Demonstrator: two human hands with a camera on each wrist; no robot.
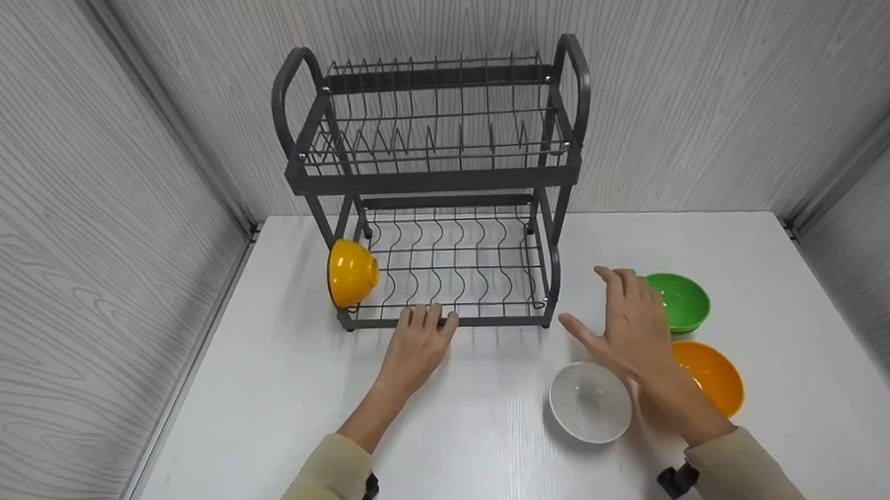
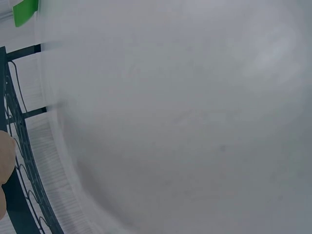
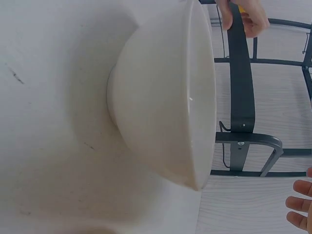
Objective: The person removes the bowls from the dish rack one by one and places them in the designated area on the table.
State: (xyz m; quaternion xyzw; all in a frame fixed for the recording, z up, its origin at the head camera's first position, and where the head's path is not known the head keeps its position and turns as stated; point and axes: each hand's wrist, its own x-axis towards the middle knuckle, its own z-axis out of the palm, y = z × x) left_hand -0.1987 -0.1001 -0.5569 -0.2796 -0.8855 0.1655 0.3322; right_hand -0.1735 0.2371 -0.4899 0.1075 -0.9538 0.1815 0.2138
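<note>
My left hand [image 1: 417,349] grips the front lower bar of a dark two-tier dish rack [image 1: 437,180], with its thumb on the near side and fingers curled over, as the right wrist view shows. On the lower tier's left end, an orange bowl [image 1: 354,273] stands on its side, base facing right. My right hand [image 1: 632,332] hovers with fingers and thumb spread, holding nothing. Just below it sits a white bowl [image 1: 591,403], upright on the table. A green bowl [image 1: 680,302] and another orange bowl [image 1: 713,377] are partly hidden behind that hand and forearm.
The white table [image 1: 483,444] is bounded by grey wood-grain panels [image 1: 55,259] at left, back and right. The rack's upper tier [image 1: 440,141] has upright wire dividers and tall side handles. The green bowl appears stacked on another green one.
</note>
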